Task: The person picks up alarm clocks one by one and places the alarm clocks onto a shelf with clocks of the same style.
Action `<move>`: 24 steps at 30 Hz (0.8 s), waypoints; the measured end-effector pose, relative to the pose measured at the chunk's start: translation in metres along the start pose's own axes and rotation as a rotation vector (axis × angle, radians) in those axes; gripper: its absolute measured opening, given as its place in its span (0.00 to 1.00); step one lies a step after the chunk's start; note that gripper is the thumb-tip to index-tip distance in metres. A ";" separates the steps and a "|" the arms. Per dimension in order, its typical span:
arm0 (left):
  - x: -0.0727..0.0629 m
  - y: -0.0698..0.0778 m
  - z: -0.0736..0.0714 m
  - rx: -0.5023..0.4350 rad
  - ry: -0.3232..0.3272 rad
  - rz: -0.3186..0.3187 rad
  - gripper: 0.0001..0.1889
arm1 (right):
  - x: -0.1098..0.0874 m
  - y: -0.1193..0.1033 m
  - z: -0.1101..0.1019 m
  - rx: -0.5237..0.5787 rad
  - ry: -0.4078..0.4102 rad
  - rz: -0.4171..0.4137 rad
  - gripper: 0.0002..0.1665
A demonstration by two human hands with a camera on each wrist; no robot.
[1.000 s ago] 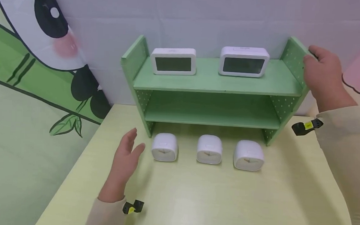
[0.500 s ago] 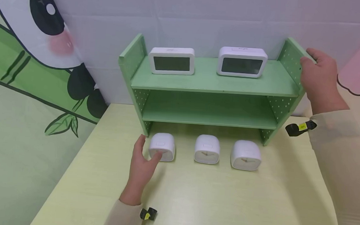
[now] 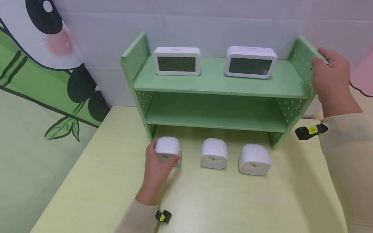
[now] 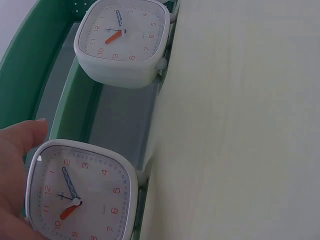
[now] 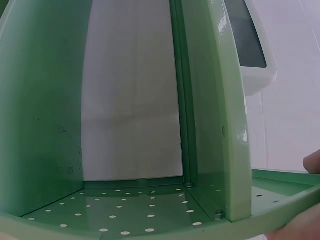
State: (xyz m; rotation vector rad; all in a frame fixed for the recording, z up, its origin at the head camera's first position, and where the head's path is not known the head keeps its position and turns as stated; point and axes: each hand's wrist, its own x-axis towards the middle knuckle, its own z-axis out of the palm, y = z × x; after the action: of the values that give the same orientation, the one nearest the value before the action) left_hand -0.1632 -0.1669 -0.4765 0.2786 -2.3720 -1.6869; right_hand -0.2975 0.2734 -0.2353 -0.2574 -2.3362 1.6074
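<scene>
My left hand (image 3: 157, 166) spans the leftmost small white analog clock (image 3: 168, 144) from the front, fingers at its left side and thumb by its right. In the left wrist view, the thumb (image 4: 30, 134) stands slightly off the rim of that clock (image 4: 90, 195). My right hand (image 3: 333, 81) grips the upper right side panel of a green two-tier shelf (image 3: 217, 89). Two more such clocks, a middle clock (image 3: 214, 154) and a right clock (image 3: 254, 160), stand in a row before the shelf.
Two white digital clocks, a left one (image 3: 177, 61) and a right one (image 3: 251, 62), stand on the shelf's top tier. The shelf rests on a pale wooden table (image 3: 219, 211). Behind it hangs a pale cloth backdrop (image 3: 211, 18) with printed cartoon figures.
My left hand has moved right and forward from beside the leftmost clock to around it. The right hand stays on the side panel. The clocks and shelf have kept their places.
</scene>
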 end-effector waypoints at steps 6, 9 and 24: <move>0.002 -0.005 0.004 -0.043 0.022 -0.026 0.60 | -0.002 0.000 0.002 -0.017 0.005 -0.009 0.33; 0.003 -0.008 0.006 -0.091 0.048 -0.048 0.63 | -0.003 0.000 0.003 -0.021 0.004 -0.005 0.34; -0.005 -0.012 0.032 -0.259 0.233 -0.059 0.72 | -0.006 -0.002 0.006 0.035 -0.002 0.012 0.33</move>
State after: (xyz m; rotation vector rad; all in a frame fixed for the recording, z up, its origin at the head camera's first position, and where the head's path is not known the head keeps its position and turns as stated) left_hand -0.1668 -0.1402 -0.4985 0.4750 -1.9743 -1.8504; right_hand -0.2941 0.2657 -0.2359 -0.2624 -2.3098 1.6527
